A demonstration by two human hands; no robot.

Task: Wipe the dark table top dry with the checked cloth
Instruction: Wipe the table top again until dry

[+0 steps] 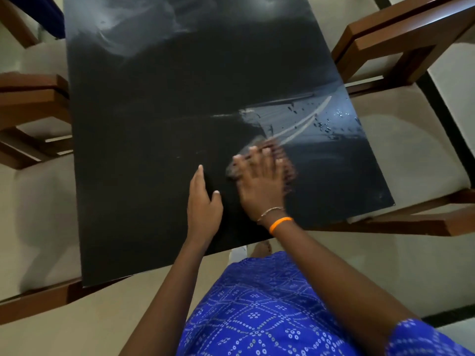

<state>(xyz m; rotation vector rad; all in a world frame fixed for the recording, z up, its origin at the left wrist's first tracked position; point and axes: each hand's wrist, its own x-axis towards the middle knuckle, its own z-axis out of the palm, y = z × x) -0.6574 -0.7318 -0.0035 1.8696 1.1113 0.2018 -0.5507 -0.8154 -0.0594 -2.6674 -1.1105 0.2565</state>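
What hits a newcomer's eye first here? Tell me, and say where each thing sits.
The right hand, blurred, presses the checked cloth flat on the dark table top, towards its right side. Just beyond the cloth, a pale wet patch with streaks and droplets gleams by the table's right edge. The left hand rests open on the table beside the right, and an orange band rings the right wrist.

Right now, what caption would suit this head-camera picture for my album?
Right hand presses the checked cloth on the dark table top near water droplets; left hand rests alongside.
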